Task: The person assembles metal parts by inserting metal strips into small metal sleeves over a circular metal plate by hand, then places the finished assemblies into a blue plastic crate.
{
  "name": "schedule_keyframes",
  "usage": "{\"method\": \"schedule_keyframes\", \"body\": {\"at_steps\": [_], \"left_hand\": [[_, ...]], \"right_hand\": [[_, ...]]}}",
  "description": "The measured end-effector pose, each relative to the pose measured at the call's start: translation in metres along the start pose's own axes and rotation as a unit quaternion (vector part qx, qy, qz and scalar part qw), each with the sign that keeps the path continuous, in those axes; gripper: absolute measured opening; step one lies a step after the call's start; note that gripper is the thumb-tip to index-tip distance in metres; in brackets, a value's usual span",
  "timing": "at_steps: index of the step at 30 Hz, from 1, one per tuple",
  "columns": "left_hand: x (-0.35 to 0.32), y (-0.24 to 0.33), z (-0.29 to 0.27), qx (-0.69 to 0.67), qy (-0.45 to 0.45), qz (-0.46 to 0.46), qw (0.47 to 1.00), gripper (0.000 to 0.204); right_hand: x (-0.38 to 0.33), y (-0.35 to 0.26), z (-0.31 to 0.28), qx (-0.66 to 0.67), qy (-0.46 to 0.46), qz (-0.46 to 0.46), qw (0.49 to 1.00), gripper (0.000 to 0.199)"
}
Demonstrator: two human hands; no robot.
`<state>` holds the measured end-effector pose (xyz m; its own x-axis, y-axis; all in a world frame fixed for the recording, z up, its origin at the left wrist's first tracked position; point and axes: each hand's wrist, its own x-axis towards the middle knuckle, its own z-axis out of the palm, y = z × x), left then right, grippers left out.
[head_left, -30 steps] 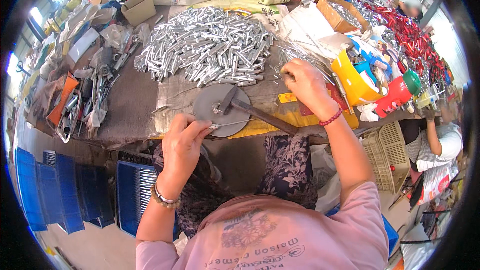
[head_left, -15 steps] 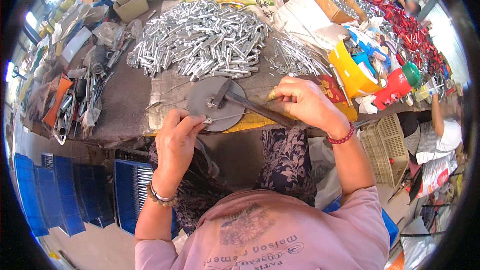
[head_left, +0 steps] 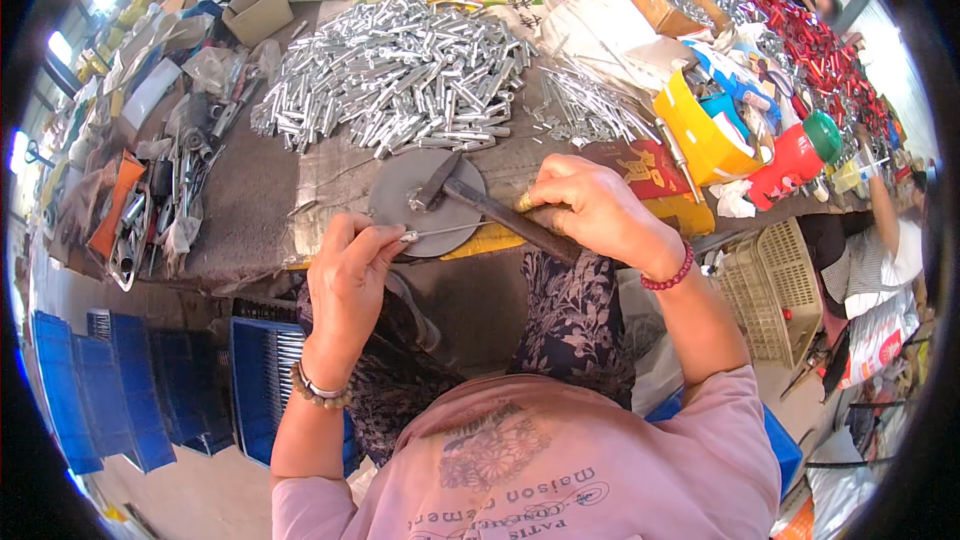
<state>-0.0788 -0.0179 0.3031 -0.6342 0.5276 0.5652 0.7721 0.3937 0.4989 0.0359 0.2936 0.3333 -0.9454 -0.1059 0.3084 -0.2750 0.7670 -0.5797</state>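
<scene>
My left hand [head_left: 345,265] is closed, its thumb and fingers pinching a small silver metal piece [head_left: 408,236] at the near left edge of a round grey disc [head_left: 392,188]. From that piece a thin metal rod [head_left: 455,229] runs rightward over the disc to my right hand [head_left: 600,212]. The right thumb and forefinger are pinched together in line with the rod's end; a yellow covering shows at a fingertip. A hammer [head_left: 508,218] lies with its head on the disc and its dark handle slanting toward me, beneath the right fingers.
A large heap of short silver tubes [head_left: 400,75] lies beyond the disc, with thin rods [head_left: 595,100] beside it. Right stand a yellow container [head_left: 700,135] and a red bottle with a green lid [head_left: 795,160]. Tools [head_left: 130,210] crowd the left. Another person [head_left: 880,250] sits far right.
My right hand has shifted slightly left and nearer to me along the rod's line. The left hand keeps its pinch beside the disc. The whole view has moved a little.
</scene>
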Motion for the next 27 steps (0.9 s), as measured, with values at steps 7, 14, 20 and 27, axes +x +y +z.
{"method": "schedule_keyframes", "body": {"at_steps": [7, 14, 20, 27], "left_hand": [[0.000, 0.001, -0.001, -0.003, 0.002, -0.003, 1.000, 0.017], [0.000, 0.002, -0.001, -0.003, -0.014, -0.010, 1.000, 0.020], [0.000, -0.001, 0.001, 0.004, 0.004, 0.000, 1.000, 0.018], [-0.001, -0.002, 0.000, 0.007, 0.002, -0.007, 1.000, 0.018]], "right_hand": [[0.000, -0.011, 0.002, -0.121, 0.006, -0.065, 0.990, 0.014], [0.005, 0.001, 0.006, -0.074, -0.003, -0.072, 0.995, 0.012], [0.004, 0.005, 0.014, -0.101, 0.049, -0.058, 0.992, 0.017], [0.018, -0.025, 0.012, -0.019, 0.063, -0.022, 0.998, 0.021]]}}
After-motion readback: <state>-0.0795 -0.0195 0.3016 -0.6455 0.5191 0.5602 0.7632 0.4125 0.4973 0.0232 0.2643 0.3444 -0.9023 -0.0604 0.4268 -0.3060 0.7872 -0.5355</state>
